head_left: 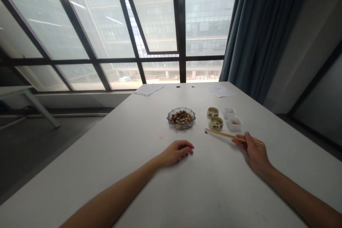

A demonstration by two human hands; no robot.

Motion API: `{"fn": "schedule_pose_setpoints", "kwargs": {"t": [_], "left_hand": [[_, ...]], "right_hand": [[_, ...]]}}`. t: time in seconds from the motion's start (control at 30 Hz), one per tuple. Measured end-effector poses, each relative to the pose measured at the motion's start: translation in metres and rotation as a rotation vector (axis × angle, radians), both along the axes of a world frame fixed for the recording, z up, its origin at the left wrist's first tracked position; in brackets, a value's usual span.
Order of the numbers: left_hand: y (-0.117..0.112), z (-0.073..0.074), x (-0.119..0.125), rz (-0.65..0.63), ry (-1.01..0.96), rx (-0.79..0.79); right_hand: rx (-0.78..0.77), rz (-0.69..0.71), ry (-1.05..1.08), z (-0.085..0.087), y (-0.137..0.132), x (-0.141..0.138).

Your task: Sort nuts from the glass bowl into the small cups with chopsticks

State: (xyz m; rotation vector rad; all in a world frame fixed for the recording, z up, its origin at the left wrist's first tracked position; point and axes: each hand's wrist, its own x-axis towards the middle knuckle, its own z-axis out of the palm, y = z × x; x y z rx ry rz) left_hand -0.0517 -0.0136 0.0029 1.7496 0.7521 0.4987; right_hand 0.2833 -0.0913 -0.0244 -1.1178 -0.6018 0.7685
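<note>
My right hand [255,153] grips a pair of wooden chopsticks [227,135] whose tips point left. A small dark bit [206,132] is right at the tips; whether they pinch it or it lies on the table, I cannot tell. Resting on the white table, my left hand [176,152] holds nothing, its fingers loosely bent and the thumb apart. Beyond it stands a clear glass bowl [181,125] full of mixed brown and pale seeds or nuts. Two small lettered ceramic cups [216,124] [212,113] stand just behind the chopsticks.
To the right of the cups are two small white plastic tubs, the nearer tub [235,128] with some pale bits inside and the farther tub [228,114]. Papers [149,89] lie at the table's far left, and more sheets [222,91] at the far right.
</note>
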Motion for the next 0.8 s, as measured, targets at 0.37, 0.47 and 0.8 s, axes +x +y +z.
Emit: {"fn": "schedule_pose_setpoints", "kwargs": {"t": [0.37,0.47,0.8], "left_hand": [[0.0014,-0.0022,-0.0012,-0.017,-0.005,-0.007],[0.0010,-0.0017,-0.0007,-0.017,-0.005,-0.011],[0.0016,-0.0031,-0.0006,-0.011,0.006,-0.007]], "right_hand": [[-0.036,-0.019,-0.118,-0.0018,-0.0053,0.0049],[-0.040,-0.006,-0.123,-0.0005,-0.0063,0.0034],[-0.037,-0.063,0.095,-0.0018,0.0003,0.0030]]}}
